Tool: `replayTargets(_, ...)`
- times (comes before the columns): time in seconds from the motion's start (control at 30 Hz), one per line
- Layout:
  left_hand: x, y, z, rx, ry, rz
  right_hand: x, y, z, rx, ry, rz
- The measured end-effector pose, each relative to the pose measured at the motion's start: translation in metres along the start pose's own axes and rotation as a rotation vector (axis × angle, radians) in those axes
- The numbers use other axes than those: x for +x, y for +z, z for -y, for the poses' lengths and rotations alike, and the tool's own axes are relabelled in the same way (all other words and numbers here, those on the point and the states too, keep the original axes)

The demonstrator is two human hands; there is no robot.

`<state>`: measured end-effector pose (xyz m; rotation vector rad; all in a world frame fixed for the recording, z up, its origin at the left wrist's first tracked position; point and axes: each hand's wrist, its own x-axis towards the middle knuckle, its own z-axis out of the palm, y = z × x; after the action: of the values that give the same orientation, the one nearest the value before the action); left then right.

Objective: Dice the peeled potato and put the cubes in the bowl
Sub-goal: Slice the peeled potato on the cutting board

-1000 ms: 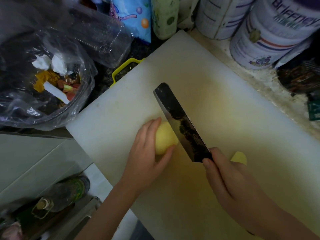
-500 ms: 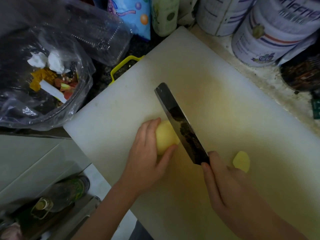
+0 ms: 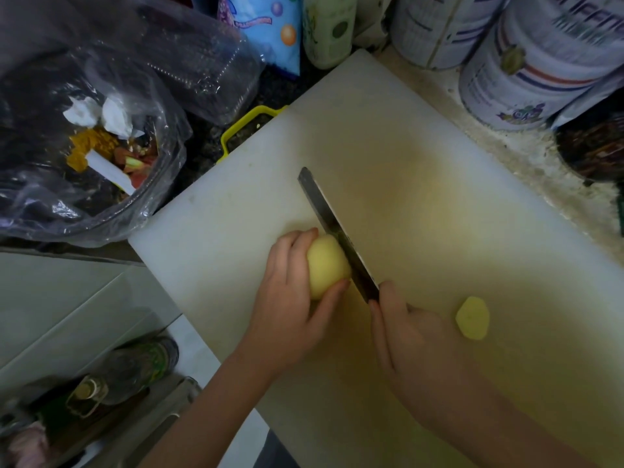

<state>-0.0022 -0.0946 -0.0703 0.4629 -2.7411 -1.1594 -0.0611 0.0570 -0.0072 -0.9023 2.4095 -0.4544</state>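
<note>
Slicing potato [image 3: 326, 265] on board [image 3: 439, 163], toward its left corner.
Clamped by left hand [image 3: 287, 298], fingers curled over far side, thumb on near side, probably to stop rolling under the cut. Pale yellow, smooth, fully peeled, rounded, largely whole. Pressed against its right end: knife [image 3: 337, 231], edge down, apparently set for a thin slab. Gripped by right hand [image 3: 415, 336], fingers wrapped round handle, handle itself hidden. Further right, apart from both: one flat slice [image 3: 472, 318], lying clear of the blade. No bowl in view.
</note>
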Motion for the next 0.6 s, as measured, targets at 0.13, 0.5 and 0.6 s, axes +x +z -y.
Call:
replayTargets(0.13, -0.001, -0.001, 0.0, -0.014, -0.034, 0.004, 0.021, 0.007, -0.004, -0.005, -0.017, -0.055)
replayTargets(0.5, -0.006, -0.001, -0.002, 0.002, -0.048, 0.021, -0.005, -0.014, -0.029, 0.435, -0.119, -0.108)
replayTargets(0.6, -0.006, -0.001, -0.002, -0.006, -0.045, 0.013, -0.007, -0.015, -0.031, 0.45, -0.115, -0.11)
